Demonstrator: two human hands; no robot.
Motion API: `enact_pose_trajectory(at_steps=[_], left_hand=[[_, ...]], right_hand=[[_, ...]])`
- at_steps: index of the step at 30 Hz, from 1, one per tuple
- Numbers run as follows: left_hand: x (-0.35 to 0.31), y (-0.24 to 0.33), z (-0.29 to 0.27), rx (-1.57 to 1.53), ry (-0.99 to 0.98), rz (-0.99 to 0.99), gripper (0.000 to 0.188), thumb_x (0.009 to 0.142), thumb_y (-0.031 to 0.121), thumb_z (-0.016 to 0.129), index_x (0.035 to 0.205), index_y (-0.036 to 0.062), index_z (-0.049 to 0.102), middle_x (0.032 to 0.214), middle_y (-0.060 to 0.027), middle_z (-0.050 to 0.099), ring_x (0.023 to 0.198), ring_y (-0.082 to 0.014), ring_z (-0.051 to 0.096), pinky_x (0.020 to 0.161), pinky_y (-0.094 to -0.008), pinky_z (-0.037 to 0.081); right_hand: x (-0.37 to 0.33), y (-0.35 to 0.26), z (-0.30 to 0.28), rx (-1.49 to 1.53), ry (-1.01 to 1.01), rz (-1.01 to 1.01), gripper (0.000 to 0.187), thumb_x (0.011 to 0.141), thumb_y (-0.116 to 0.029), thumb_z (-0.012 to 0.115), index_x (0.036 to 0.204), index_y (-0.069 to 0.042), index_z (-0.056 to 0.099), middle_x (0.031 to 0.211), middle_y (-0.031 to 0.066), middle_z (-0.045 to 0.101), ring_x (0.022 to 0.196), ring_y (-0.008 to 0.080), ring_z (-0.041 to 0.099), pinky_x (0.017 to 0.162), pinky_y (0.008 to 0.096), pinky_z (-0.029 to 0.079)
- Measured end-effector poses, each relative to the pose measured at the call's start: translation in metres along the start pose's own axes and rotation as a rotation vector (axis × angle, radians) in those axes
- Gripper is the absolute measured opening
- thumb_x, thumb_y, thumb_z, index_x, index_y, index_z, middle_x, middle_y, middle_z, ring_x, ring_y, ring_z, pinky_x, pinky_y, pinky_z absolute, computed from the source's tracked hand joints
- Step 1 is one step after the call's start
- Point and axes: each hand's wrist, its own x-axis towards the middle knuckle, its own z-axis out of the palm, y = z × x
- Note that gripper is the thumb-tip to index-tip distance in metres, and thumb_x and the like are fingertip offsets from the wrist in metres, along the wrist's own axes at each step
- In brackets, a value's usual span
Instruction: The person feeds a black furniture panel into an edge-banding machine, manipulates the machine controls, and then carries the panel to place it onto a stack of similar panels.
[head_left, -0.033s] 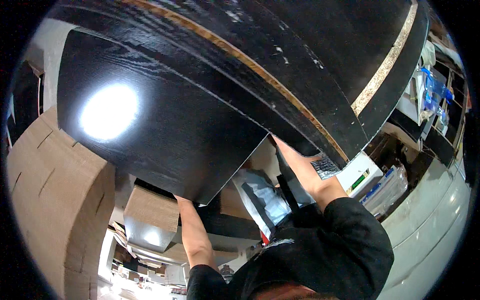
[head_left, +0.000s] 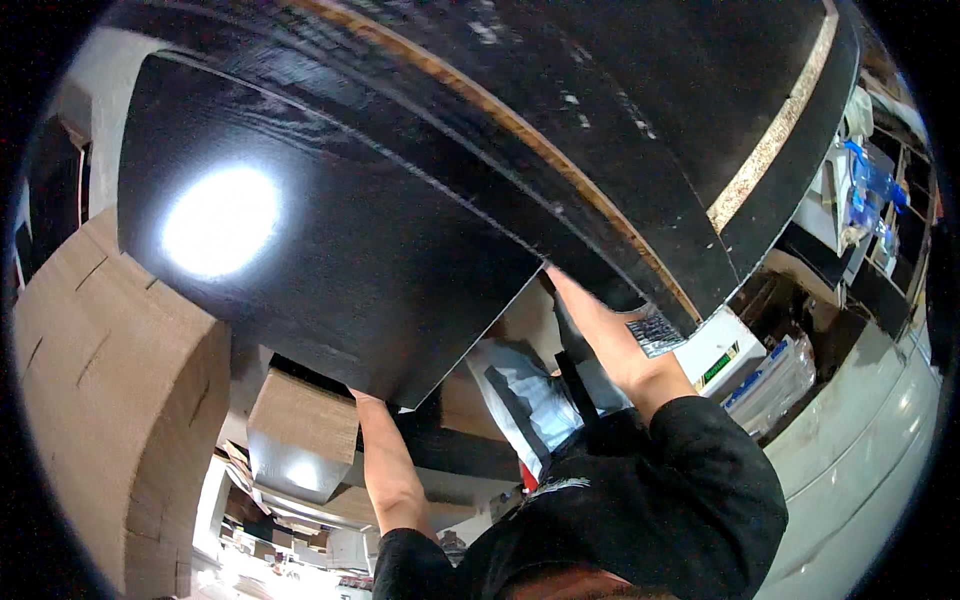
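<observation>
A large black panel (head_left: 330, 270) with faint wood grain slants across the middle, with a bright lamp reflection on it. My left forearm (head_left: 385, 460) goes up to the panel's near lower corner, where my left hand passes beneath it; the fingers are hidden. My right forearm (head_left: 600, 325) reaches up past the panel's right corner, and my right hand disappears behind the black boards there. Across the top lies another black board (head_left: 640, 110), scuffed white, with bare particleboard showing along its brown edge strip (head_left: 530, 140). What either hand grips cannot be seen.
A big cardboard-covered stack (head_left: 120, 400) stands at the left, with a smaller cardboard box (head_left: 305, 415) beside my left forearm. Right of my elbow are a white box (head_left: 720, 350) and a clear plastic package (head_left: 780, 375). Blue-capped bottles (head_left: 870, 190) stand at far right.
The black panel and upper board sit very slightly farther right in the picture. Both arms keep nearly the same position.
</observation>
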Motion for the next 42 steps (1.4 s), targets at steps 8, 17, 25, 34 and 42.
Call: enact_pose_trajectory(at_steps=[8,17,25,34,42], left_hand=[[0.014,-0.004,0.001,-0.115,0.003,0.0,0.063,0.098,0.052,0.041,0.142,0.0065,0.044,0.146,-0.0121,0.044,0.126,-0.0333,0.046,0.101,-0.0497,0.043],[0.009,-0.021,0.003,-0.32,-0.033,-0.019,0.064,0.098,0.053,0.042,0.14,0.0056,0.047,0.146,-0.013,0.044,0.124,-0.0349,0.048,0.098,-0.0503,0.045],[-0.049,0.046,0.042,-0.177,0.081,0.046,0.086,0.093,0.071,0.036,0.152,0.0081,0.03,0.155,-0.0118,0.034,0.141,-0.0323,0.031,0.114,-0.0454,0.025],[0.047,0.11,0.029,0.012,-0.193,0.624,0.09,0.097,0.061,0.04,0.153,-0.002,0.009,0.161,-0.0154,0.012,0.148,-0.0253,0.013,0.119,-0.0348,0.013],[0.064,0.156,0.031,0.172,-0.14,0.62,0.101,0.091,0.07,0.042,0.154,-0.0003,0.004,0.16,-0.0217,0.008,0.149,-0.0322,0.008,0.12,-0.0409,0.011]], right_hand=[[0.032,-0.004,-0.016,-0.332,-0.281,-0.251,0.049,0.097,-0.042,0.052,0.139,-0.017,0.05,0.132,0.0103,0.058,0.116,0.0259,0.057,0.097,0.0459,0.048],[-0.02,-0.085,0.004,-0.129,0.046,0.146,0.046,0.096,-0.04,0.053,0.136,-0.019,0.051,0.132,0.0068,0.057,0.113,0.0252,0.057,0.097,0.0429,0.047],[-0.096,-0.089,0.017,-0.012,0.184,0.297,0.043,0.095,-0.038,0.055,0.134,-0.021,0.052,0.132,0.0037,0.056,0.111,0.0245,0.057,0.097,0.0403,0.046],[-0.207,-0.04,0.069,-0.061,0.125,0.456,0.059,0.092,-0.059,0.045,0.132,-0.017,0.052,0.14,0.0057,0.049,0.13,0.0297,0.044,0.109,0.0489,0.035],[-0.26,-0.005,0.167,0.285,0.022,0.421,0.07,0.088,-0.062,0.047,0.141,-0.017,0.048,0.147,0.006,0.045,0.131,0.035,0.043,0.11,0.0551,0.031]])
